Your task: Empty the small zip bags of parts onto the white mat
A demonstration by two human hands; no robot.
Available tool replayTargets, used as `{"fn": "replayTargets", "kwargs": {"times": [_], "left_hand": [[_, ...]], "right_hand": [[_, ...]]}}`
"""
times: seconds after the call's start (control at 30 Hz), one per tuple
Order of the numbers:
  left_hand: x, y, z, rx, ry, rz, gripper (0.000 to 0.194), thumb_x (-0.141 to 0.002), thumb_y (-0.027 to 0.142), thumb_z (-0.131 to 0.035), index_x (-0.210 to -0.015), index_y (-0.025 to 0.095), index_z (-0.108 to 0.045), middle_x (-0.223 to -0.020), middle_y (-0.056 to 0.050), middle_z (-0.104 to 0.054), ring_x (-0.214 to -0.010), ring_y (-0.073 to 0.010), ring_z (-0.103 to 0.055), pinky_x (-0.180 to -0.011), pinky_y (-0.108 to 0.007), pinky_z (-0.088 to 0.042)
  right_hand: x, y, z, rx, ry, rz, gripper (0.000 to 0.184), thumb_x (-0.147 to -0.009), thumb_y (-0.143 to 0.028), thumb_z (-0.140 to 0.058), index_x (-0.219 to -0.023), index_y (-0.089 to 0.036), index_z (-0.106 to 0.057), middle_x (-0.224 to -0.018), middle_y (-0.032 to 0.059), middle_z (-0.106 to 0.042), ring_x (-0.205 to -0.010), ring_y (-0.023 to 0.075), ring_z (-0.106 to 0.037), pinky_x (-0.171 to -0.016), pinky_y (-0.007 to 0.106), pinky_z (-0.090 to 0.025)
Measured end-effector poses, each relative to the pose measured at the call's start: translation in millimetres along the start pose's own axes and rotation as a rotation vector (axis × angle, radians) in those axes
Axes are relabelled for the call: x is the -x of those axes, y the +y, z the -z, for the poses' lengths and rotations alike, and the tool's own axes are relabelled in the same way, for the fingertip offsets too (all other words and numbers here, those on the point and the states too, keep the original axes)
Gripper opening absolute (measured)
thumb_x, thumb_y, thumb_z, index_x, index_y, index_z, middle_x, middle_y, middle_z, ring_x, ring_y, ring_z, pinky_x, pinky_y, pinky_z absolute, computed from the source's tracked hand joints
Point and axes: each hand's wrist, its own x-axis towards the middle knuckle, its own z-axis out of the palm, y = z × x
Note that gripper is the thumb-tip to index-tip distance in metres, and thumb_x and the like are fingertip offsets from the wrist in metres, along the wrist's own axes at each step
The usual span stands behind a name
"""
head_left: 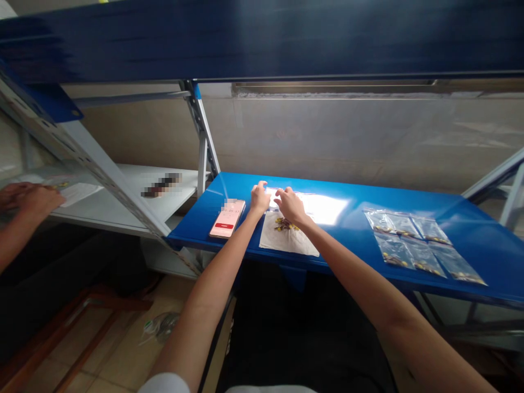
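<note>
Head view, items at the blue steel counter (339, 245), listed from the hands outward: left hand (260, 199) and right hand (291, 205), bare, side by side and not touching, fingers spread and slightly curled. Their fingertips reach the near edge of a glossy transparent plastic bag (309, 207) lying flat on the counter (glare washes out most of it, so whether either hand pinches the plastic cannot be told). Directly below the hands, and partly under the bag, lies a white paper sheet (289, 237) bearing a small cluster of yellow and brown pieces (285, 224). Just beside the left hand, a smartphone (227, 218) lies at a slant, its pale pink screen showing a red button, with the upper display pixelated. Well to the right, six small transparent zip bags (423, 245) sit in two rows of three, each holding a few similar yellow and brown pieces. Beyond the rack upright, at far left, a co-worker's hand (39, 199) rests on a printed paper (77, 194) on a white metal shelf (123, 213). A pixelated dark object (161, 184) lies on that shelf. Below, a crumpled plastic bag (161, 327) sits on the tiled floor (123, 355).
</note>
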Motion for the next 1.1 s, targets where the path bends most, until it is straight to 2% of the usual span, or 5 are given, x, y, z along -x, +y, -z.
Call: {"fn": "replayTargets", "kwargs": {"times": [0.13, 0.3, 0.5, 0.7, 1.1], "left_hand": [[16.0, 22.8, 7.6, -0.002, 0.044, -0.062, 0.034, -0.086, 0.006, -0.065, -0.117, 0.018, -0.064, -0.112, -0.012, -0.061, -0.107, -0.0248, -0.062, -0.1, -0.037, -0.048], [69.0, 84.7, -4.1, 0.038, -0.049, -0.278, 0.025, -0.094, 0.01, -0.055, -0.114, 0.02, -0.067, -0.104, -0.01, -0.063, -0.095, -0.0225, -0.064, -0.09, -0.035, -0.052], [144.2, 152.3, -89.1, 0.143, -0.521, -0.419, 0.026, -0.096, 0.021, -0.056, -0.117, 0.018, -0.069, -0.111, -0.012, -0.069, -0.097, -0.0232, -0.069, -0.094, -0.036, -0.054], [186.2, 171.6, -161.6, 0.082, -0.592, -0.258, 0.054, -0.092, 0.024, -0.058, -0.143, 0.009, -0.051, -0.129, -0.021, -0.067, -0.121, -0.0328, -0.063, -0.106, -0.045, -0.048], [188.4, 160.9, -133.1, 0.08, -0.52, -0.199, 0.021, -0.094, 0.021, -0.057, -0.106, 0.019, -0.074, -0.1, -0.012, -0.076, -0.101, -0.0287, -0.071, -0.095, -0.04, -0.053]], "right_hand": [[35.1, 9.0, 25.7, -0.106, 0.157, -0.091, 0.028, -0.103, -0.033, -0.051, -0.122, -0.02, -0.067, -0.117, 0.0151, -0.06, -0.088, 0.0258, -0.063, -0.075, 0.035, -0.047], [125.7, 72.4, 65.7, -0.077, 0.405, -0.281, 0.03, -0.098, -0.034, -0.049, -0.112, -0.018, -0.07, -0.106, 0.0156, -0.065, -0.091, 0.0288, -0.062, -0.081, 0.039, -0.046], [201.2, 145.6, 97.9, 0.129, 0.491, -0.655, 0.027, -0.092, -0.028, -0.049, -0.097, -0.013, -0.07, -0.087, 0.0167, -0.07, -0.09, 0.033, -0.064, -0.083, 0.041, -0.044], [218.2, 167.5, 98.1, 0.146, 0.203, -0.724, 0.014, -0.089, -0.028, -0.058, -0.093, -0.019, -0.068, -0.085, 0.0119, -0.071, -0.085, 0.0294, -0.067, -0.072, 0.034, -0.043], [220.7, 154.3, 108.4, 0.147, 0.018, -0.465, 0.027, -0.099, -0.022, -0.042, -0.086, -0.02, -0.066, -0.083, 0.0102, -0.073, -0.079, 0.0257, -0.067, -0.068, 0.032, -0.037]]}}
